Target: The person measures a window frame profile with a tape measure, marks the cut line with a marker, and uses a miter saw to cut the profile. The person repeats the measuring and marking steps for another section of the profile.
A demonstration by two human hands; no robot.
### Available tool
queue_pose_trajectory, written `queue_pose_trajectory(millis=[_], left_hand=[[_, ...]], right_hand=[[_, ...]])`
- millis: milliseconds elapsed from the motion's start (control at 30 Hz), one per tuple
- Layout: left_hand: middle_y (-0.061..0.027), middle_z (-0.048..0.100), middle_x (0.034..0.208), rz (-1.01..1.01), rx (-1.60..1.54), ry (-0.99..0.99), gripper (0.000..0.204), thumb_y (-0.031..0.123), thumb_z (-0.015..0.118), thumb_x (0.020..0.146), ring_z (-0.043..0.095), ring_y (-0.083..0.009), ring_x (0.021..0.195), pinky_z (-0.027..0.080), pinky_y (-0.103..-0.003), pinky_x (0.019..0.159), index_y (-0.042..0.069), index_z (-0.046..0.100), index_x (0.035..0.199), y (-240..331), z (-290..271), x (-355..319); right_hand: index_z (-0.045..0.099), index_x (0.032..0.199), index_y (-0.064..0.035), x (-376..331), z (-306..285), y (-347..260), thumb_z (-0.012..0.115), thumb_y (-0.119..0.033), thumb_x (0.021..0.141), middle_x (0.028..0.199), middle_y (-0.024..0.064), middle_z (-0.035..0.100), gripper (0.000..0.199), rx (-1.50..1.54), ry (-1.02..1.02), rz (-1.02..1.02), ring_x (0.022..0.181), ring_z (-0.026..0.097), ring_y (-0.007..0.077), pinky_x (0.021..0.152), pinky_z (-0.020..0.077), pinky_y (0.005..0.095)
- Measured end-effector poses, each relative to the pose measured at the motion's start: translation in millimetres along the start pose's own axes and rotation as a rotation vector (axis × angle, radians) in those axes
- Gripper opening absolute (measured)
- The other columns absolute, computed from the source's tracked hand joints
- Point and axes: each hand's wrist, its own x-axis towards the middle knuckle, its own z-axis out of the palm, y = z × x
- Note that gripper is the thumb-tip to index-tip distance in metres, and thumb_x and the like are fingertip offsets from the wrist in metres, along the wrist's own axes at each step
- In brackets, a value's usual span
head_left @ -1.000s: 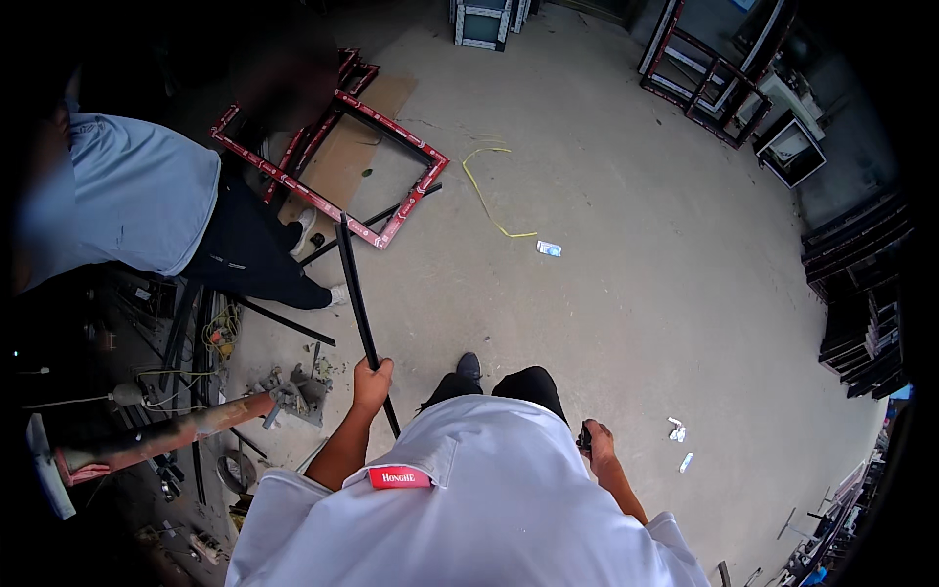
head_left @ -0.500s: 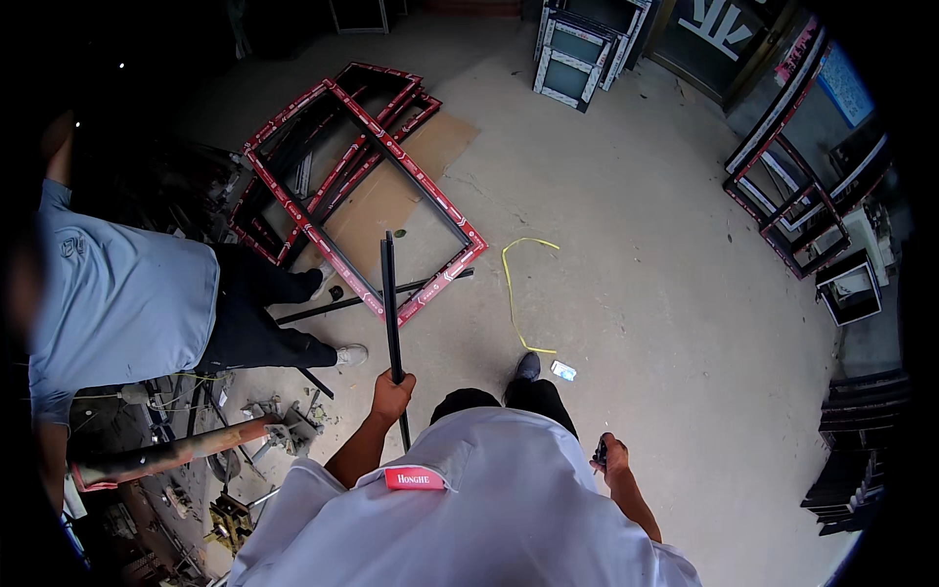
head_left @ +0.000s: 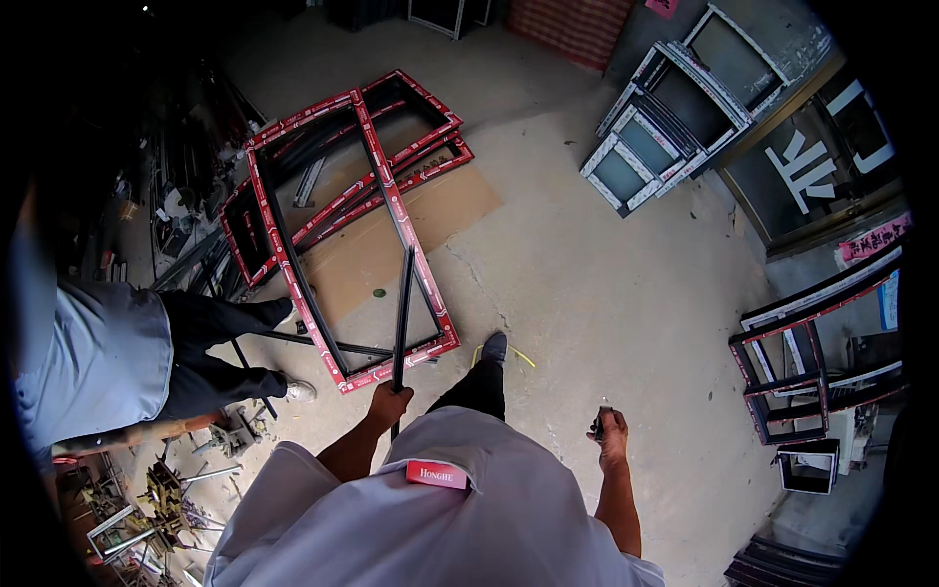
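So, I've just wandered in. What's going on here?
The person wearing the camera has the left fingers closed around a long black bar and the right fingers around a small dark object, too unclear to identify. Ahead are overlapping red-edged frames, with a cardboard sheet partly beneath them. The bar overlaps the nearest frame in view; I can't tell if they touch. Another person stands at the left, hands not visible.

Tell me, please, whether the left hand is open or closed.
Closed: the left hand is wrapped around a long black bar, which sticks out on both sides of the fist.
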Motion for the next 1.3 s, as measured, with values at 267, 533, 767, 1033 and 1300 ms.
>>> queue_pose_trajectory(millis=[267, 533, 767, 1033, 1300], left_hand=[[-0.0054, 0.060, 0.061, 0.046, -0.118, 0.061, 0.020, 0.018, 0.067, 0.089, 0.056, -0.0150, 0.054, 0.045, -0.034, 0.053, 0.004, 0.061, 0.076, 251.6, 19.6, 139.9], [-0.0011, 0.056, 0.060, 0.122, -0.163, 0.172, 0.024, 0.016, 0.066, 0.091, 0.052, -0.0107, 0.056, 0.043, -0.032, 0.054, 0.007, 0.058, 0.070, 419.5, 82.5, 312.5], [-0.0004, 0.054, 0.060, -0.078, -0.197, 0.214, 0.023, 0.023, 0.068, 0.087, 0.050, -0.0106, 0.052, 0.040, -0.033, 0.049, 0.005, 0.057, 0.078, 497.6, 137.9, 384.9], [-0.0054, 0.058, 0.061, -0.249, -0.261, 0.283, 0.024, 0.023, 0.067, 0.084, 0.055, -0.0158, 0.055, 0.046, -0.037, 0.052, 0.003, 0.058, 0.076, 559.9, 147.5, 487.5], [-0.0044, 0.055, 0.059, -0.378, -0.378, 0.296, 0.020, 0.020, 0.065, 0.086, 0.053, -0.0161, 0.050, 0.044, -0.036, 0.047, 0.004, 0.057, 0.078, 671.6, 95.1, 682.3]], right_hand=[[0.071, 0.110, -0.0042, 138.2, -22.4, 30.7, 0.052, -0.047, 0.091, 0.102, 0.0227, 0.074, 0.050, -0.662, -0.176, 0.393, 0.094, 0.070, 0.0364, 0.087, 0.0516, 0.0486], [0.063, 0.098, -0.0096, 394.1, -20.1, -112.1, 0.063, -0.042, 0.092, 0.086, 0.0131, 0.065, 0.033, -0.919, -0.322, 0.044, 0.078, 0.067, 0.0319, 0.073, 0.0571, 0.0503], [0.061, 0.098, -0.0118, 579.6, 92.6, -517.2, 0.069, -0.044, 0.091, 0.080, 0.0031, 0.060, 0.034, -0.465, -0.241, 0.141, 0.069, 0.064, 0.0190, 0.066, 0.0610, 0.0434], [0.065, 0.102, -0.0171, 714.4, 289.1, -828.9, 0.071, -0.043, 0.089, 0.084, -0.0013, 0.056, 0.030, -0.381, -0.399, -0.169, 0.078, 0.059, 0.0128, 0.075, 0.0561, 0.0389], [0.061, 0.095, -0.0165, 786.6, 401.8, -847.5, 0.074, -0.044, 0.088, 0.083, 0.0003, 0.055, 0.031, -0.460, -0.411, 0.157, 0.075, 0.058, 0.0157, 0.074, 0.0594, 0.0461]])
